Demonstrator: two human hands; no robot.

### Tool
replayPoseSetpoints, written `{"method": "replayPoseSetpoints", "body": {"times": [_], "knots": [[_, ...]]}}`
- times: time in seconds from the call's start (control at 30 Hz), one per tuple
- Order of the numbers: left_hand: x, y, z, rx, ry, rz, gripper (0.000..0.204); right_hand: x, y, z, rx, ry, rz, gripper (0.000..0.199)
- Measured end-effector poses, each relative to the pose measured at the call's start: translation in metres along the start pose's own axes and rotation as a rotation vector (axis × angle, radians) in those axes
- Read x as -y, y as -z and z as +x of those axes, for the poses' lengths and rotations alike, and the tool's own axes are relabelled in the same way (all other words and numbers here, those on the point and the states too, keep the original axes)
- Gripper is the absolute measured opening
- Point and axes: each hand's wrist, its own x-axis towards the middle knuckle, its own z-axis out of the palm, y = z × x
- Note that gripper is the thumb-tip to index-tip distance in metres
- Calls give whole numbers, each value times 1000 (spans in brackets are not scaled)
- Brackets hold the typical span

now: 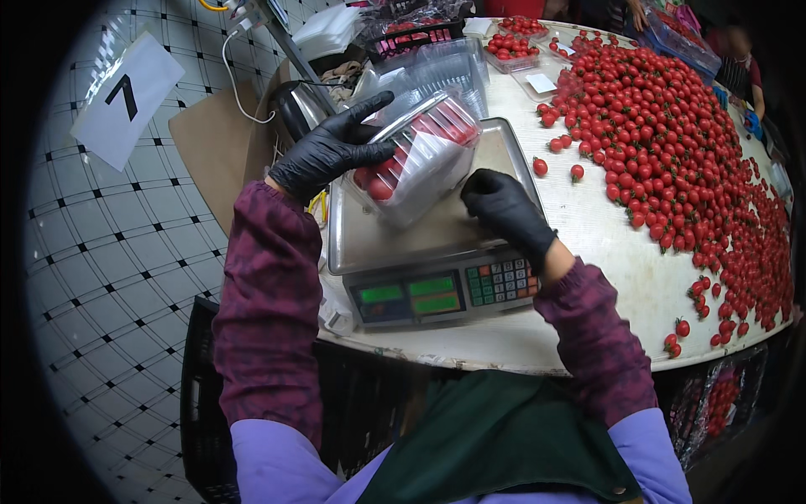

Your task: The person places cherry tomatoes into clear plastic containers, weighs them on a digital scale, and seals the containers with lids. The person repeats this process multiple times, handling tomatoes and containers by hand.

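Note:
My left hand, in a black glove, grips a clear plastic punnet by its upper left side. Red cherry tomatoes show through its walls; the punnet is tilted, held over the steel pan of a digital scale. My right hand, also black-gloved, is just right of the punnet above the pan. Its fingers are curled in, and whatever they may hold is hidden. The scale's green displays are lit, beside a keypad.
A big heap of cherry tomatoes covers the right of the white table. Filled punnets and stacked clear containers stand at the back. A numbered sheet shows at left. Other people are at far right.

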Motion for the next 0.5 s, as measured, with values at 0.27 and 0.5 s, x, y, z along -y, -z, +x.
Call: {"method": "replayPoseSetpoints", "body": {"times": [0.27,0.5], "knots": [[0,-2,-1,-125,21,150,71,28,1,-17,24,-238,303,27],[-17,-83,11,-435,-199,1349,89,18,-14,-75,181,-290,350,24]]}}
